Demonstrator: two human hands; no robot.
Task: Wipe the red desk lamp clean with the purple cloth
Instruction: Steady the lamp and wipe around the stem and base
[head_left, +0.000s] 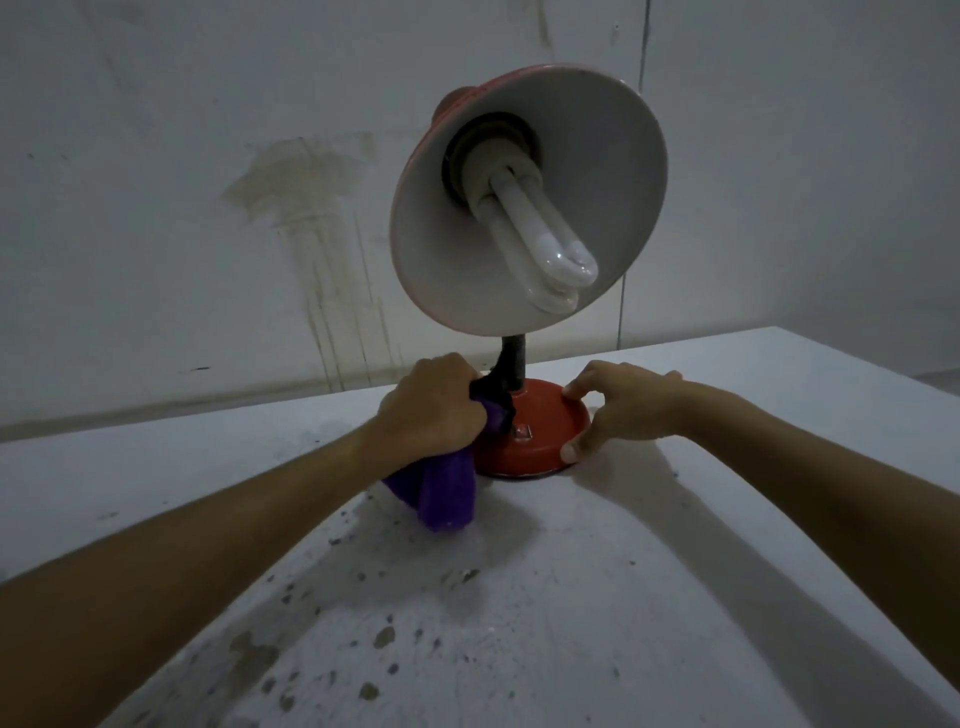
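The red desk lamp (524, 280) stands upright on a white table (571, 597), near its far edge, with the shade tilted toward the camera so the white inside and a looped bulb (545, 244) show. Its round red base (524, 431) carries a small square switch or label; any writing on it is too small to read.

The left hand (431, 405) reaches in from the lower left, forearm stretched long across the table, fist closed at the foot of the black neck (511, 364). Its fingers are curled tight round the purple cloth (441, 488), which is bunched against the left side of the base and hangs down to the table.

The right hand (628, 405) comes in from the right, wrist low. Its fingers are spread and bent, fingertips on the base's top edge and thumb pressed to its rim, pinching the base.

A stained wall (208, 156) stands behind the table.
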